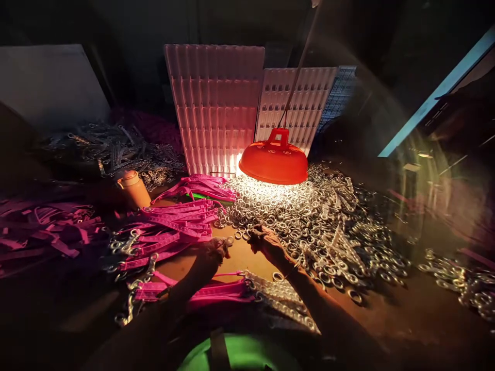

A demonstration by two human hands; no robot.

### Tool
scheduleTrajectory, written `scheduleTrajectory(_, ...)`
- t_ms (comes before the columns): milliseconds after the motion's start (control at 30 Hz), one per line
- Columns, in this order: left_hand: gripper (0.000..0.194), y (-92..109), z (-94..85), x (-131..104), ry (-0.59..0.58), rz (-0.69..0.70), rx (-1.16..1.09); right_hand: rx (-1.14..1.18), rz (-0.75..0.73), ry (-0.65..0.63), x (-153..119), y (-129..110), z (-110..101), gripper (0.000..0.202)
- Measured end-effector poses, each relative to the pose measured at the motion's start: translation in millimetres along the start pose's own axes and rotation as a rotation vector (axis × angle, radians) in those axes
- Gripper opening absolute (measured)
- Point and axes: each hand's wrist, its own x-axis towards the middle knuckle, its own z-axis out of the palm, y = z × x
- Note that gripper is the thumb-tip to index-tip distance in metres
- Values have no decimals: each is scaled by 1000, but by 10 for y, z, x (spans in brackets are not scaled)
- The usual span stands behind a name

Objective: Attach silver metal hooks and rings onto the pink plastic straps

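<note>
Above the brown tabletop [247, 257], my left hand [219, 249] has its fingers curled together, with one metal ring [229, 240] at the fingertips. My right hand [266, 242] is closed at the near edge of a heap of metal rings [309, 216]; whatever is in its fingers is too dark to make out. Pink straps [178, 221] with metal snap hooks [133, 237] lie in a stack left of my left hand. Below both hands is another bundle of pink straps [224, 292], its right end beside pale chain lengths [284, 299]; my left forearm covers part of it.
A red-orange lamp [274, 159] hangs low over the rings. Ribbed panels [216, 103] stand behind it. An orange bottle [134, 189] is at the left, near piled metal hardware [127, 147]. Something green [243, 353] is at the bottom. A person [460, 139] is at the right.
</note>
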Motion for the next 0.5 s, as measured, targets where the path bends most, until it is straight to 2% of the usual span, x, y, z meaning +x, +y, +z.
scheduleTrajectory(133,43,115,-19,-133,-24,204,369,134,148,17,-140,90,195,34)
scheduleTrajectory(200,44,91,-46,-147,-74,326,568,161,197,-11,-182,111,266,31)
scheduleTrajectory(267,40,30,-63,-122,-82,386,652,195,232,-49,-210,126,315,27)
scheduleTrajectory(333,32,-26,-60,-76,-68,341,585,228,249,-73,-224,138,341,25)
scheduleTrajectory(400,29,-50,-43,-34,-58,236,397,242,227,-94,-230,148,353,26)
scheduleTrajectory(500,35,-60,-23,5,-51,116,114,201,103,-158,-235,169,370,33)
